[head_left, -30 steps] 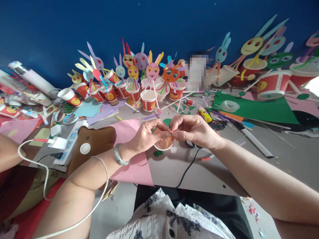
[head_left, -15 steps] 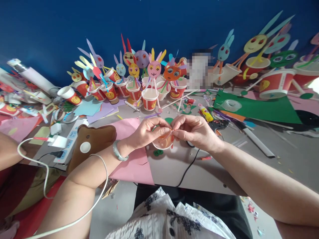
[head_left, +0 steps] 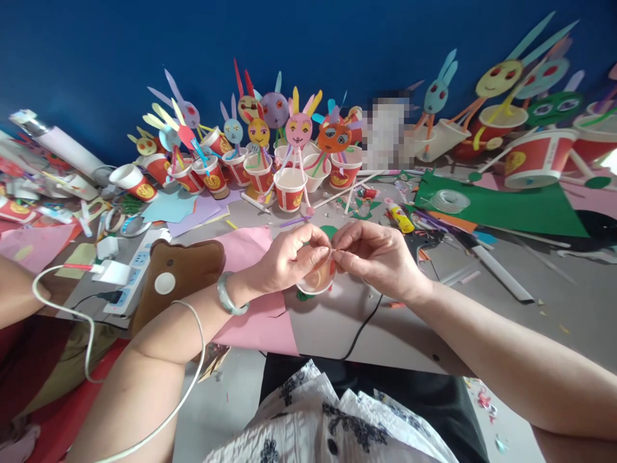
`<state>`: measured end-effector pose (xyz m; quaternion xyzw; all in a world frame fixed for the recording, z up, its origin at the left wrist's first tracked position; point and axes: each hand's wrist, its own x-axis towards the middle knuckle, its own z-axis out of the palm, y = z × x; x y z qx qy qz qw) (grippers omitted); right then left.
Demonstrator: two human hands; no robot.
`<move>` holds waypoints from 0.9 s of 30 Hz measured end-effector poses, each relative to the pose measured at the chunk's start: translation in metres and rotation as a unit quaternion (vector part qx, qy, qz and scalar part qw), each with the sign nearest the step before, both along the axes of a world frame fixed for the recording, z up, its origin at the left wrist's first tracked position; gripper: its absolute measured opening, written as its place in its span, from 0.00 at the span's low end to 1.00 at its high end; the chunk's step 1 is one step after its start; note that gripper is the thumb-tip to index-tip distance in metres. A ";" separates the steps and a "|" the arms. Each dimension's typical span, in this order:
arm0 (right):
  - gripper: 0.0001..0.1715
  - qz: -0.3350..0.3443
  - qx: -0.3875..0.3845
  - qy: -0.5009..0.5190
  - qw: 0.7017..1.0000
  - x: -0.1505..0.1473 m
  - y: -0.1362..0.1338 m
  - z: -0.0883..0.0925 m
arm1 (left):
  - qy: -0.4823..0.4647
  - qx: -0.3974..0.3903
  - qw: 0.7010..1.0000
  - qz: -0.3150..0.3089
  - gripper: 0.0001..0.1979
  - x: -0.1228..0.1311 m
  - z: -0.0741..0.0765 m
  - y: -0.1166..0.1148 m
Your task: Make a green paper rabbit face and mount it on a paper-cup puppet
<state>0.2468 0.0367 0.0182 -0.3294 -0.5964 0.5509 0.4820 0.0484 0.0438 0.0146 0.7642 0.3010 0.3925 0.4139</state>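
Observation:
My left hand (head_left: 289,257) and my right hand (head_left: 373,254) meet fingertip to fingertip over a paper cup (head_left: 318,280) that stands on the grey table (head_left: 337,328). Both hands pinch a small thin piece between thumb and forefinger; it is too small to name. The cup sits just below my fingers, partly hidden by them. A green bangle (head_left: 227,297) is on my left wrist. A pink paper sheet (head_left: 250,308) lies under my left hand.
Several red paper cups with coloured bunny faces (head_left: 294,161) crowd the back of the table. A green sheet (head_left: 506,209), tape roll (head_left: 448,200), glue stick (head_left: 400,218), brown pouch (head_left: 178,276), power strip (head_left: 130,270) and black cable (head_left: 361,328) lie around. Another person's arm (head_left: 14,289) is at left.
Both hands stay together over the cup, with only small finger movements. The view has tilted slightly down.

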 end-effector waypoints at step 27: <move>0.08 -0.171 0.098 -0.129 0.972 -0.006 -0.012 -0.006 | -0.008 -0.016 0.996 0.083 0.10 0.006 -0.003 -0.002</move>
